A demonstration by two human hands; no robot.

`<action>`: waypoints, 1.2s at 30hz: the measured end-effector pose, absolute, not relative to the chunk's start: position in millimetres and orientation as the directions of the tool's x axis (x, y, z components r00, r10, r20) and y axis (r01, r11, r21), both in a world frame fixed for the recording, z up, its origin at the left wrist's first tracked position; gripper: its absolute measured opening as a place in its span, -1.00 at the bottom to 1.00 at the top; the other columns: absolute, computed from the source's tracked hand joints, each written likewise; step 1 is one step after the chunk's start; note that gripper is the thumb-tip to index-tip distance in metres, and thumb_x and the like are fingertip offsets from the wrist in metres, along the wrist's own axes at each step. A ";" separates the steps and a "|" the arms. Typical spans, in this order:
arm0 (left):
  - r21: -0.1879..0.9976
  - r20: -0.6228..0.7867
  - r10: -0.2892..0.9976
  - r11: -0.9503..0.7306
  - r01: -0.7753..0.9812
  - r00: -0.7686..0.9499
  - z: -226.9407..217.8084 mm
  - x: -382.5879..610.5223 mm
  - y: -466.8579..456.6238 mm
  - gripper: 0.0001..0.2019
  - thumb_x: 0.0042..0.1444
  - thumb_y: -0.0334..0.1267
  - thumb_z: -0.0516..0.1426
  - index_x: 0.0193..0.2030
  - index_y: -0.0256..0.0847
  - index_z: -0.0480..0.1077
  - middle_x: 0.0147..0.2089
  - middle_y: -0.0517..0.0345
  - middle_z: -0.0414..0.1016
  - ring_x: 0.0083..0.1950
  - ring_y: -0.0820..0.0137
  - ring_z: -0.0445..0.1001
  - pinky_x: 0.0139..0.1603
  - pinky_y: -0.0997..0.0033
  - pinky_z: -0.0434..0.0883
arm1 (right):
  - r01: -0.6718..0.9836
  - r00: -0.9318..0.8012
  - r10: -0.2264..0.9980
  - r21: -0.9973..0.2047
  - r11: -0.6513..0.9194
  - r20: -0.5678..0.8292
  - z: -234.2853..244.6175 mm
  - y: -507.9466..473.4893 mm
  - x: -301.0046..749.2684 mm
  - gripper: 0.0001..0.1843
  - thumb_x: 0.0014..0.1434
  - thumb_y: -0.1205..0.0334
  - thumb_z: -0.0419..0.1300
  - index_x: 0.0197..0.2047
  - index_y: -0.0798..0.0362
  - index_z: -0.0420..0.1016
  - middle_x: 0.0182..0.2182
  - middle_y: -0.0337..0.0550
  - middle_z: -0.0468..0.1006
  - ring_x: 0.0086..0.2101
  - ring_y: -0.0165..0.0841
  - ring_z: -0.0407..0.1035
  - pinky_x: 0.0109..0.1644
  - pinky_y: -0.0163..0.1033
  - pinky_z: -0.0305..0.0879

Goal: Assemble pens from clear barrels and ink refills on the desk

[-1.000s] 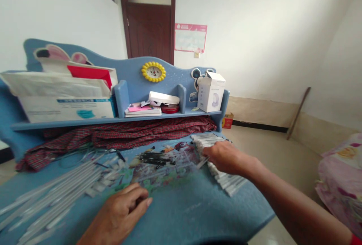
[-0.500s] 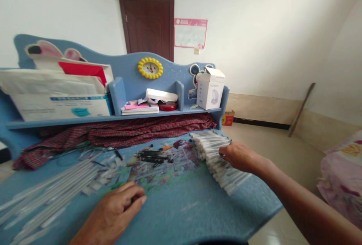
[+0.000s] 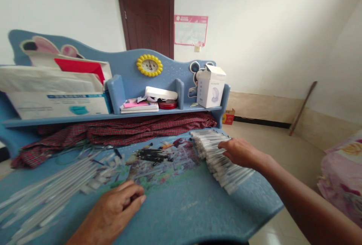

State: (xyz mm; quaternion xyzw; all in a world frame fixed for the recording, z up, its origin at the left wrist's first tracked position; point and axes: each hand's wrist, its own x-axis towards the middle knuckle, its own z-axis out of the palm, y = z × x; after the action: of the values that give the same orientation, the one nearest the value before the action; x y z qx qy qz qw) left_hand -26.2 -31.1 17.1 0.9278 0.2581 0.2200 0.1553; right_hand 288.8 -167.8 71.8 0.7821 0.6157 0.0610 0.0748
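Observation:
My right hand [image 3: 240, 152] lies palm down on a stack of white pens [image 3: 217, 158] at the right side of the blue desk [image 3: 183, 215]; its fingers curl over the pens. My left hand [image 3: 114, 210] rests near the desk's front edge with its fingers curled in, and I cannot make out anything in it. A loose pile of clear tubes [image 3: 53, 190] spreads to the left of it. Small black parts [image 3: 151, 155] lie in the desk's middle on a printed picture.
A red checked cloth [image 3: 121, 132] lies under the desk's shelf. The shelf holds papers [image 3: 53, 98], notebooks [image 3: 138, 106], a red tin [image 3: 167, 104] and a white box [image 3: 210, 88]. A yellow clock [image 3: 149, 65] sits on the backboard. Bare floor lies right of the desk.
My right hand has moved right from the desk's middle onto the pen stack and settled on top of it. The left hand has stayed in place.

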 end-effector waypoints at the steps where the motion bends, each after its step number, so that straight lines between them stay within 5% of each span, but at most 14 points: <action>1: 0.402 0.327 0.550 -0.817 0.413 0.768 16.7 -26.4 -31.0 -0.73 0.02 -0.04 0.01 -0.53 -0.13 0.38 -0.52 0.25 0.36 -0.50 0.51 0.33 -0.48 0.65 0.28 | 0.952 0.236 0.972 0.198 -0.232 0.003 71.1 -165.4 289.3 -0.69 0.13 0.24 -0.01 -0.07 0.00 0.39 -0.25 0.02 0.54 -0.22 -0.21 0.43 -0.27 -0.24 0.23; 26: 0.398 0.263 0.558 -0.806 0.438 0.787 15.0 -26.8 -28.8 -0.78 0.02 -0.12 0.02 -0.50 -0.14 0.38 -0.49 0.26 0.38 -0.46 0.51 0.38 -0.44 0.66 0.28 | 0.930 0.099 0.995 0.357 -0.088 -0.013 70.3 -160.7 303.8 -0.75 0.13 0.28 -0.01 -0.19 0.03 0.45 -0.40 -0.01 0.54 -0.35 -0.20 0.44 -0.40 -0.26 0.18; 36: 0.364 0.226 0.561 -0.807 0.465 0.796 15.5 -27.7 -28.5 -0.78 0.03 -0.12 0.00 -0.47 -0.16 0.37 -0.46 0.25 0.39 -0.44 0.50 0.38 -0.42 0.64 0.28 | 0.938 0.200 0.978 0.277 -0.210 0.061 84.0 -170.7 308.3 -0.68 0.14 0.32 -0.03 -0.10 -0.09 0.43 -0.33 -0.08 0.57 -0.32 -0.27 0.44 -0.34 -0.29 0.17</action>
State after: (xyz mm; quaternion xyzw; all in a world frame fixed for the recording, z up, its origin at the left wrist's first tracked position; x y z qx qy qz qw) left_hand -27.7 -28.5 15.5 0.9363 0.2741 0.1634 0.1467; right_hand 308.3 -170.7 84.0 0.7696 0.6223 0.1120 0.0892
